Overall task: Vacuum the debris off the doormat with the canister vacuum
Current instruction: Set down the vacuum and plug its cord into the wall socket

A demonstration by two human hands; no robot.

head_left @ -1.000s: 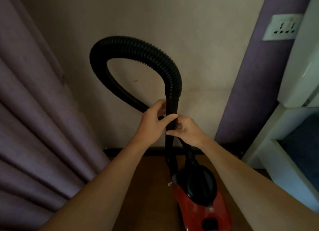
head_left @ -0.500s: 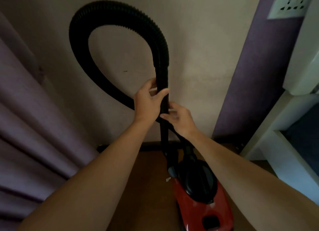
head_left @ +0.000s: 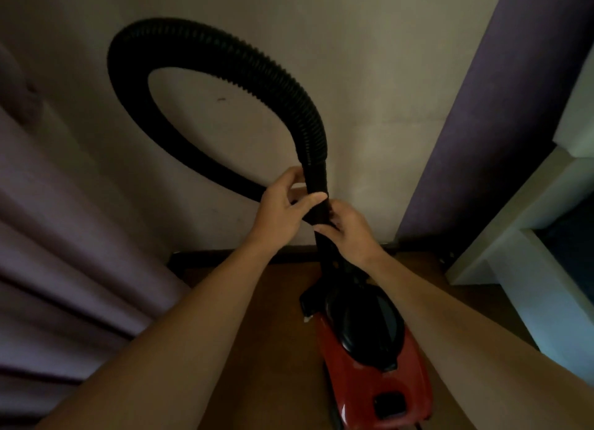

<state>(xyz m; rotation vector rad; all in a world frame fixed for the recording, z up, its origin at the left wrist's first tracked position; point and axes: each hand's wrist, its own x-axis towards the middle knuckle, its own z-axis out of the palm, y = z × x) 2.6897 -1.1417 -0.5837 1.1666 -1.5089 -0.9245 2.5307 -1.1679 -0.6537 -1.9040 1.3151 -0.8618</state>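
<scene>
While both hands stay at the same joint as a second ago, the wider scene changes only a little. Behind the canister vacuum (head_left: 369, 384) stands the pale wall (head_left: 369, 76). To the left of the vacuum hang the folds of a purple curtain (head_left: 64, 237), and to the right of it is a white piece of furniture (head_left: 514, 237). The vacuum, red with a black dome, sits on the brown floor (head_left: 257, 333).

From the vacuum the black ribbed hose (head_left: 225, 53) rises, makes a wide loop up and to the left, and comes down to a smooth cuff (head_left: 316, 179) directly above the vacuum. Compared with half a second ago, the loop and the hands sit lower in the view. The head camera may also have tilted, so I cannot say how much the hose itself moved.

The left hand (head_left: 283, 214) grips the hose at the cuff, with the thumb laid across the front and the other fingers curled behind. The right hand (head_left: 350, 233) is just below and touches it. Its fingertips pinch the hose where the cuff ends, and the rest of its fingers are partly hidden.

The doormat is not in view, and no debris shows near the vacuum. Because the grip keeps its place, I judge that the person is still fitting or adjusting this joint. The vacuuming itself is not yet begun.
</scene>
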